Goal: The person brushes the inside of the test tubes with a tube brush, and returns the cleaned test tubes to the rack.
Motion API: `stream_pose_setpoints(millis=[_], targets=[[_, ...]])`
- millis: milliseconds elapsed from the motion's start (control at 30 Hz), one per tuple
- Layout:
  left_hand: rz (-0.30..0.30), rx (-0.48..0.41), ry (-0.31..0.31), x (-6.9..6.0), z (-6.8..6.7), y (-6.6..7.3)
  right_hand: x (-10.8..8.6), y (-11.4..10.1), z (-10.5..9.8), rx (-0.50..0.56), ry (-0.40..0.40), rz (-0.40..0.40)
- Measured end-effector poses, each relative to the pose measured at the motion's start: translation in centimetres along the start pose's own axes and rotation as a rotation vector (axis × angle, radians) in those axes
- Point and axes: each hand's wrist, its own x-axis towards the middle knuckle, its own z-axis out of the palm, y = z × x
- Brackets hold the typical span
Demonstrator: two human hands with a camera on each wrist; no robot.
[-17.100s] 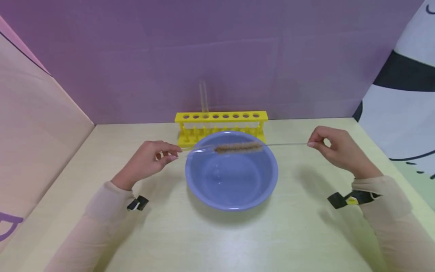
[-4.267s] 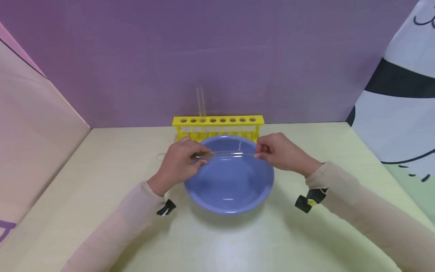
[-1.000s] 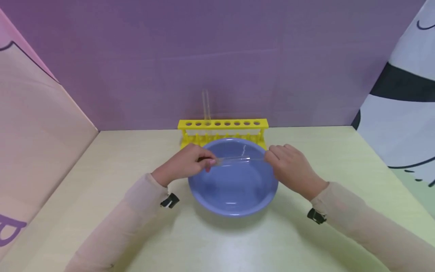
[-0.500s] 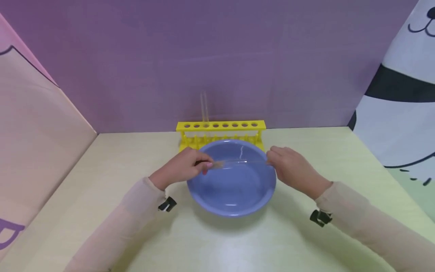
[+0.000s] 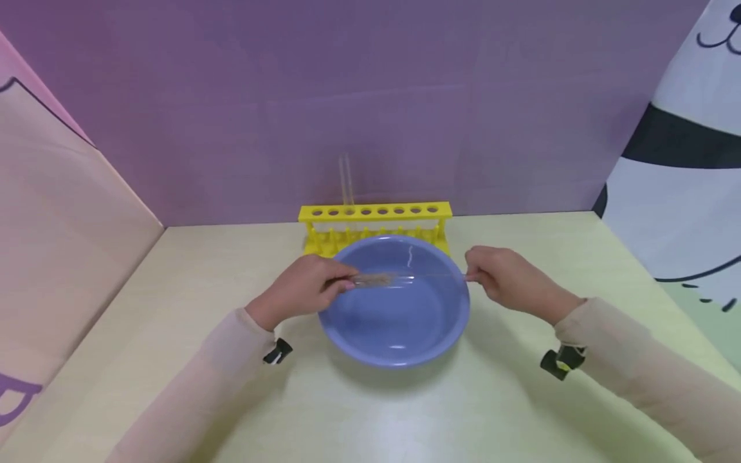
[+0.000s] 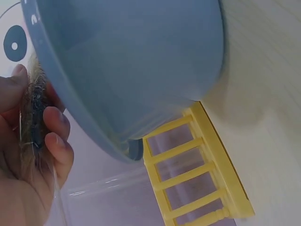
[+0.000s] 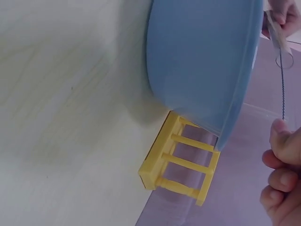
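Observation:
My left hand [image 5: 307, 284] holds a clear glass test tube [image 5: 405, 279] level above the blue basin [image 5: 395, 331]. Inside the tube are the brown bristles of a test tube brush [image 5: 373, 280], partly covered by the fingers. In the left wrist view, thumb and fingers wrap round the tube, with dark bristles [image 6: 35, 110] showing through the glass. My right hand [image 5: 509, 281] pinches the end of the brush's thin handle at the basin's right rim. That handle shows as twisted wire [image 7: 282, 87] coming out of the tube's mouth in the right wrist view.
Behind the basin stands a yellow test tube rack [image 5: 376, 213] with a row of holes. Another clear test tube [image 5: 346, 180] rises from one of its left holes. A purple wall [image 5: 370, 116] closes off the back of the pale table [image 5: 370, 411].
Seventeen seconds ago the bristles were at the tube's mouth with the hands far apart. Over the last half second my right hand has drawn slightly right, and more bristles show beyond my left fingers.

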Motion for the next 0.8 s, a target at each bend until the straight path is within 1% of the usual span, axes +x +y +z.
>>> stream_pose_setpoints(millis=[133,233,400,467,567,667,800], targets=[[0.056,0.074,0.054,-0.3,0.0,0.0,-0.2,0.2,-0.3,0.052,-0.024,0.020],[0.087,0.111,0.090,-0.5,0.1,0.0,-0.2,0.2,-0.6,0.079,-0.048,0.035],[0.139,0.145,0.145,-0.8,0.1,-0.2,-0.1,0.1,-1.0,0.124,-0.106,0.079],[0.162,0.166,0.176,-0.9,0.1,-0.4,-0.1,0.1,-1.1,0.140,-0.118,0.100],[0.192,0.196,0.222,-1.1,0.1,-0.6,0.0,0.1,-1.2,0.154,-0.113,0.106],[0.212,0.215,0.243,-1.3,0.1,-0.8,0.0,0.1,-1.2,0.165,-0.117,0.112],[0.225,0.221,0.252,-1.5,0.1,-1.0,0.0,0.0,-1.3,0.165,-0.139,0.133]])
